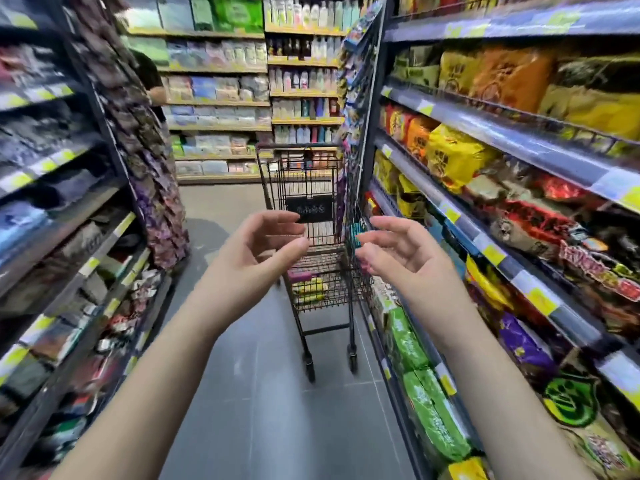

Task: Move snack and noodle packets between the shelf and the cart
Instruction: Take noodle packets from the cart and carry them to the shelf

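We judge the task partly done: the cart (308,174) at the centre of the frame already carries a few packets (308,289), pink and yellow, low in its basket, while the shelf (519,147) on the right of the frame is packed with noodle packets (453,157). Our left hand (256,244) and right hand (398,254) hover before the cart, fingers loosely spread, holding and touching nothing.
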{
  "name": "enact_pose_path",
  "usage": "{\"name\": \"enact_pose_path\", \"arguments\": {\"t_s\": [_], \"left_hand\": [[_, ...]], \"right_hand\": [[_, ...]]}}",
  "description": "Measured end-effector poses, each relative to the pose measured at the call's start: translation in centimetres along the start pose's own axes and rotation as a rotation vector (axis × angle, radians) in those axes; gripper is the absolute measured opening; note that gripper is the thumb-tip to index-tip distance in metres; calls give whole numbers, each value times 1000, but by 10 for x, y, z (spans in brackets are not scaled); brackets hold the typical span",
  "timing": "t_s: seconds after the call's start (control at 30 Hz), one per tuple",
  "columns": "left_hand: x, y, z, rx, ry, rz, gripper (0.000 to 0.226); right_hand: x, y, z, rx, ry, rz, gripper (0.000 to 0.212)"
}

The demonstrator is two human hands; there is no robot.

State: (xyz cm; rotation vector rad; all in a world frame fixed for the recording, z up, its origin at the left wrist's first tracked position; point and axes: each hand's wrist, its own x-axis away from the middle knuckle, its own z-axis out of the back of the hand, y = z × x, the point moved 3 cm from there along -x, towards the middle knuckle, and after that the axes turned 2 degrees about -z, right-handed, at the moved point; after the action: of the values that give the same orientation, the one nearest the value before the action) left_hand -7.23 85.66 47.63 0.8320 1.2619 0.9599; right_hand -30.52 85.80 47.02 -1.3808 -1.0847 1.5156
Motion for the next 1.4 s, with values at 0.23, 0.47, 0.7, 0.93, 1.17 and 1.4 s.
{"name": "enact_pose_path", "arguments": {"t_s": [0.23,0.47,0.7,0.93,1.17,1.4], "left_hand": [[-142,-47,-15,-87,28,46,43],[-227,-95,-14,-100,42,89,40],[-302,-162,2,-75,67,153,39],[-400,-252,35,-12,51,232,46],[-481,-346,53,24,-21,348,37],[-489,-428,53,24,-11,529,43]], "right_hand": [[-150,47,42,-51,-49,-6,55],[-257,92,49,-52,-135,-53,51],[-347,158,36,-8,-190,-117,58],[-453,226,14,38,-188,-175,51],[-536,286,-11,49,-185,-290,51],[-558,377,-13,46,-207,-466,51]]}}
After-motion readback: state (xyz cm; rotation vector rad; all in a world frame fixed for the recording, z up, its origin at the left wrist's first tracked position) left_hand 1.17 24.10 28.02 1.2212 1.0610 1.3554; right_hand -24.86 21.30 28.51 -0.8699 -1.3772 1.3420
